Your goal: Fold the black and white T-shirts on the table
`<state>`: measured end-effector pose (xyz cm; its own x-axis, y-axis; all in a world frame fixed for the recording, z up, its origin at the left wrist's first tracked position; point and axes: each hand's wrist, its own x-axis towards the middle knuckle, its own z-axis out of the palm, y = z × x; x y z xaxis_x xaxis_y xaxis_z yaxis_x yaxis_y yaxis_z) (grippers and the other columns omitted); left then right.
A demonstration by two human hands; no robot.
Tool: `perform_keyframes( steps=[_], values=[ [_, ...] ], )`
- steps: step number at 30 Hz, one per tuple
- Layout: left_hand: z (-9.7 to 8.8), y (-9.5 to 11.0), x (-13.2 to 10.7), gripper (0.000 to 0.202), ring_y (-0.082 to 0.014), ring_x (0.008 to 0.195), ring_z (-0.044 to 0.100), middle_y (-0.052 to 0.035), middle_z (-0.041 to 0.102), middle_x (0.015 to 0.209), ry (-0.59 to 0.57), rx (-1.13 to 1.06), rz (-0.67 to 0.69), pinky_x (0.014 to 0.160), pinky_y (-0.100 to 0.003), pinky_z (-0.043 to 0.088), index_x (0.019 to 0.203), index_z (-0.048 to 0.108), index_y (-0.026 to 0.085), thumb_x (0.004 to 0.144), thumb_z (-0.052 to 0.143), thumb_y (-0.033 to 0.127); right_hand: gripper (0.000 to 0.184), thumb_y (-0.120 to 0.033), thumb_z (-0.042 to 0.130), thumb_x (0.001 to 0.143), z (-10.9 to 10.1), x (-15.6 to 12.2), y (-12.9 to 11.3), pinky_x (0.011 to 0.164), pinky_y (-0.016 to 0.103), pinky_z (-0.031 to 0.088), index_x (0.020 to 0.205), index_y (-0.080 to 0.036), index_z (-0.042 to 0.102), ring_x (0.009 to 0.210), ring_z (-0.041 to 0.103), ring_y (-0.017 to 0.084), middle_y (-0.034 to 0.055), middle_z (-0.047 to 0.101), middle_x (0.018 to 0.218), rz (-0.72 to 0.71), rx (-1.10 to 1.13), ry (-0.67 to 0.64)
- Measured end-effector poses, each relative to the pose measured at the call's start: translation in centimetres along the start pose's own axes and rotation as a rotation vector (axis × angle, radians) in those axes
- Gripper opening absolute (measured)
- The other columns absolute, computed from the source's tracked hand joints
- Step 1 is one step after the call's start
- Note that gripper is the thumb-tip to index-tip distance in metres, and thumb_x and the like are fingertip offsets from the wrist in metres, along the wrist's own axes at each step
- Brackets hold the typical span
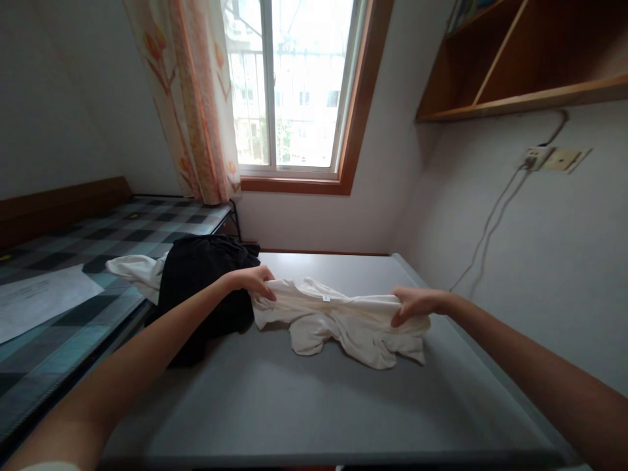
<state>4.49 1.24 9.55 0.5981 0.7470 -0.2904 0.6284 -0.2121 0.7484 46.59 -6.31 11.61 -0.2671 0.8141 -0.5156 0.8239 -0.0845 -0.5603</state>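
Observation:
A white shirt (338, 320) with a small neck label is stretched sideways between my hands over the grey table (294, 405). Its lower part hangs in loose folds on the tabletop. My left hand (258, 281) is closed on the shirt's left shoulder area, thumb on the near side. On the other end, my right hand (415, 303) grips the cloth with its fingers partly hidden behind it. Just left of my left hand lies a heap of black clothing (201, 268), and a white garment (140, 271) sticks out from its far left side.
A bed with a checked cover (122, 222) adjoins the table on the left, with a sheet of paper (46, 301) on it. Behind are a curtain (196, 98) and a window (304, 85). A wall shelf (520, 91) and a socket with a cord (540, 159) are at right.

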Motion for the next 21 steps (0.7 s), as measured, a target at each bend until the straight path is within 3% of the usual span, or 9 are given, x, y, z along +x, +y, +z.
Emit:
perform_keyframes(
  steps=[1, 3, 7, 8, 10, 13, 16, 19, 21],
  values=[
    [-0.2, -0.1, -0.2, 0.023, -0.0111, 0.049, 0.049, 0.0034, 0.055, 0.051, -0.040, -0.001, -0.016, 0.046, -0.020, 0.035, 0.062, 0.068, 0.013, 0.050, 0.076, 0.032, 0.029, -0.035, 0.079, 0.047, -0.4, -0.2, 0.1, 0.050, 0.023, 0.041, 0.064, -0.015, 0.067, 0.058, 0.056, 0.017, 0.0009, 0.062, 0.060, -0.001, -0.046, 0.081],
    [-0.6, 0.1, -0.2, 0.014, -0.0101, 0.047, 0.045, 0.0047, 0.051, 0.047, 0.012, 0.018, 0.000, 0.045, -0.020, 0.032, 0.054, 0.064, 0.014, 0.048, 0.072, 0.024, 0.029, -0.042, 0.074, 0.052, -1.7, -0.8, 0.0, 0.049, 0.024, 0.038, 0.055, -0.016, 0.062, 0.055, 0.053, 0.016, 0.0016, 0.059, 0.056, -0.041, -0.071, 0.304],
    [-1.6, 1.9, 0.9, 0.005, -0.0077, 0.049, 0.039, 0.0069, 0.041, 0.044, 0.469, 0.051, 0.101, 0.045, -0.018, 0.027, 0.046, 0.054, 0.015, 0.046, 0.059, 0.013, 0.035, -0.050, 0.060, 0.067, -4.1, -2.2, -0.6, 0.056, 0.026, 0.041, 0.068, -0.016, 0.065, 0.065, 0.054, 0.018, 0.0053, 0.063, 0.068, -0.230, 0.100, 0.836],
    [-1.7, 2.5, 1.1, 0.004, -0.0077, 0.050, 0.039, 0.0068, 0.041, 0.046, 0.569, 0.004, 0.131, 0.046, -0.018, 0.027, 0.048, 0.053, 0.015, 0.047, 0.056, 0.014, 0.035, -0.050, 0.057, 0.070, -4.5, -2.5, -0.7, 0.057, 0.026, 0.042, 0.074, -0.016, 0.066, 0.067, 0.055, 0.018, 0.0063, 0.064, 0.072, -0.270, 0.183, 0.915],
    [-1.9, 3.6, 1.4, 0.006, -0.0083, 0.051, 0.041, 0.0061, 0.043, 0.050, 0.641, -0.187, 0.184, 0.048, -0.018, 0.030, 0.056, 0.053, 0.016, 0.050, 0.053, 0.016, 0.037, -0.050, 0.057, 0.071, -4.6, -3.1, -0.7, 0.060, 0.027, 0.045, 0.086, -0.017, 0.066, 0.070, 0.057, 0.019, 0.0073, 0.066, 0.077, -0.331, 0.368, 0.953],
    [-1.4, 4.6, 1.2, 0.012, -0.0085, 0.050, 0.043, 0.0052, 0.046, 0.054, 0.570, -0.448, 0.220, 0.048, -0.018, 0.032, 0.064, 0.050, 0.017, 0.053, 0.052, 0.020, 0.038, -0.050, 0.063, 0.067, -3.9, -4.2, -0.5, 0.064, 0.029, 0.048, 0.089, -0.019, 0.065, 0.070, 0.059, 0.019, 0.0067, 0.067, 0.077, -0.317, 0.543, 0.751],
    [-0.7, 4.8, 0.2, 0.011, -0.0076, 0.050, 0.040, 0.0053, 0.045, 0.054, 0.505, -0.398, 0.221, 0.045, -0.017, 0.029, 0.064, 0.052, 0.016, 0.059, 0.055, 0.026, 0.035, -0.047, 0.070, 0.065, -2.9, -5.8, -0.1, 0.065, 0.028, 0.049, 0.082, -0.016, 0.068, 0.070, 0.061, 0.019, 0.0063, 0.068, 0.076, -0.153, 0.445, 0.314],
    [0.1, 4.6, -1.0, 0.024, -0.0095, 0.055, 0.047, 0.0030, 0.054, 0.060, 0.217, -0.226, 0.180, 0.048, -0.018, 0.034, 0.069, 0.061, 0.015, 0.066, 0.062, 0.039, 0.036, -0.040, 0.078, 0.056, -1.8, -7.2, 0.5, 0.065, 0.025, 0.050, 0.080, -0.014, 0.070, 0.074, 0.063, 0.020, 0.0044, 0.069, 0.079, -0.009, 0.257, -0.115],
    [0.7, 4.4, -1.8, 0.030, -0.0117, 0.057, 0.051, 0.0020, 0.059, 0.062, 0.015, -0.069, 0.147, 0.049, -0.019, 0.036, 0.071, 0.066, 0.014, 0.061, 0.071, 0.042, 0.040, -0.032, 0.082, 0.046, -0.9, -7.4, 1.0, 0.066, 0.026, 0.051, 0.081, -0.015, 0.070, 0.078, 0.064, 0.022, 0.0029, 0.069, 0.082, 0.029, 0.195, -0.216]
  ],
)
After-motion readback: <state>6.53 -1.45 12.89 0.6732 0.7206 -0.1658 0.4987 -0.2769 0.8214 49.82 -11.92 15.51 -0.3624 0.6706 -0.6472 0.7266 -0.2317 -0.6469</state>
